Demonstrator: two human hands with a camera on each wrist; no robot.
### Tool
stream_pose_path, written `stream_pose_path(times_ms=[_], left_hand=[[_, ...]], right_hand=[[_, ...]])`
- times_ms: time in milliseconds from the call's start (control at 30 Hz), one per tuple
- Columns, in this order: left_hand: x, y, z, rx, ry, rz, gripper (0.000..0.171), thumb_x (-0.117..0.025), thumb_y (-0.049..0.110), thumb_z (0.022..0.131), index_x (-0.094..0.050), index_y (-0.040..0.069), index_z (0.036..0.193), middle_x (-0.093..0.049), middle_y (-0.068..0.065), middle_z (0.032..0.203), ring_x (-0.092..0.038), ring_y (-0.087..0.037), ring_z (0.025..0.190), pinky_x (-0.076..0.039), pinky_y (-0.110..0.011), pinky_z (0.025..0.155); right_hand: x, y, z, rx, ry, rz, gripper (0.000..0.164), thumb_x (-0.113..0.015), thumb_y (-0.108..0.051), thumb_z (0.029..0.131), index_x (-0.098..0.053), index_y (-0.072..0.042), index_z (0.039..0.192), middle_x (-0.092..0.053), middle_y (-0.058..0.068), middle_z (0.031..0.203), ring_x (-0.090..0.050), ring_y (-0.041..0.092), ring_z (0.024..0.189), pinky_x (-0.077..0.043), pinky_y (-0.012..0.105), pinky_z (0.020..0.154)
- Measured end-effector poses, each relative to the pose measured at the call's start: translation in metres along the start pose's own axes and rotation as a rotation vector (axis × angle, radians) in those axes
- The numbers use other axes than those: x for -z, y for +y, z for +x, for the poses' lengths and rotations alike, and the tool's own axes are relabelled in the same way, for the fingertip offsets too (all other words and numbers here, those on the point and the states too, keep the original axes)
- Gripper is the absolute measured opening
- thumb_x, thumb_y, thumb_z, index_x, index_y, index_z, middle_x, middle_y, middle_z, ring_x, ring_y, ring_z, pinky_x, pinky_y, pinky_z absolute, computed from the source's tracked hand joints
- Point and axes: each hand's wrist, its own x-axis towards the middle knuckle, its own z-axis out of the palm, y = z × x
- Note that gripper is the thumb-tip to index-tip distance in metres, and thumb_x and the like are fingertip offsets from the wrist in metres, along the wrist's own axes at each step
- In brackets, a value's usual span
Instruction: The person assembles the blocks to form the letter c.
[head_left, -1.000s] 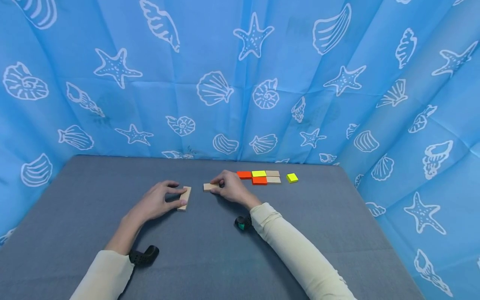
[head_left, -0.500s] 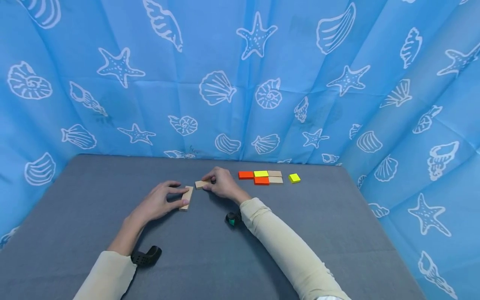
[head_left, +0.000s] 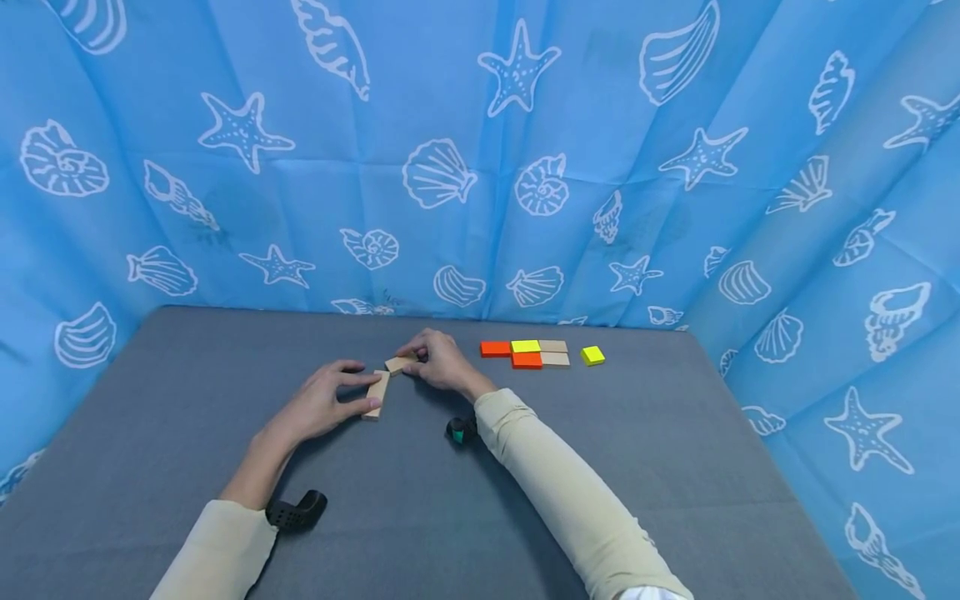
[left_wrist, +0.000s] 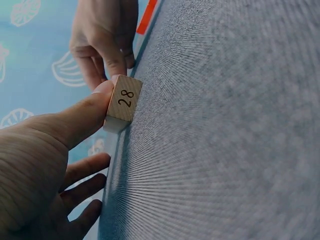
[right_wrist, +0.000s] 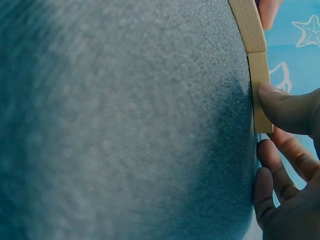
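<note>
On the grey table, my left hand (head_left: 318, 404) holds a plain wooden block (head_left: 377, 395), thumb at its near end and index finger toward its far end. In the left wrist view, this block's end (left_wrist: 125, 100) bears the number 28. My right hand (head_left: 444, 364) pinches a second plain wooden block (head_left: 400, 364) between thumb and fingers, its right part hidden by them. The two blocks meet at an angle near the far end of the left one. In the right wrist view, the right-hand block (right_wrist: 259, 75) butts against the end of the other block (right_wrist: 248, 25).
Right of my right hand, orange blocks (head_left: 495, 349), a yellow block (head_left: 525, 346) and plain wooden blocks (head_left: 555, 359) lie together in two rows. A separate yellow block (head_left: 593, 356) lies farther right. A blue shell-print curtain (head_left: 450, 233) borders the table (head_left: 465, 517) behind.
My right hand has moved left with its wooden block, turning it slightly, until it meets the left block. My left hand stays at its block. The head view has shifted slightly.
</note>
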Motion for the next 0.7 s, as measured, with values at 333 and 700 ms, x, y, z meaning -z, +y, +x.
stream_pose_path(times_ms=[333,700], left_hand=[[-0.0001,-0.0007,0.0013,0.001,-0.005,-0.005,0.051,-0.075,0.040,0.093,-0.067,0.016,0.137,-0.049,-0.020,0.148,-0.038,-0.048,0.138,-0.032,-0.071,0.105],[-0.0005,-0.0010,0.0010,-0.007,0.001,-0.004,0.051,-0.075,0.040,0.093,-0.067,0.015,0.137,-0.050,-0.021,0.147,-0.039,-0.048,0.138,-0.032,-0.071,0.105]], right_hand=[[0.0020,0.0005,0.0014,0.019,-0.017,0.020,0.025,-0.074,-0.009,0.094,-0.078,-0.015,0.118,-0.064,0.001,0.118,-0.056,0.018,0.106,-0.046,0.038,0.095],[0.0005,0.0008,0.0024,0.021,-0.013,0.037,0.026,-0.075,-0.008,0.094,-0.078,-0.016,0.118,-0.064,0.000,0.118,-0.056,0.018,0.106,-0.046,0.037,0.094]])
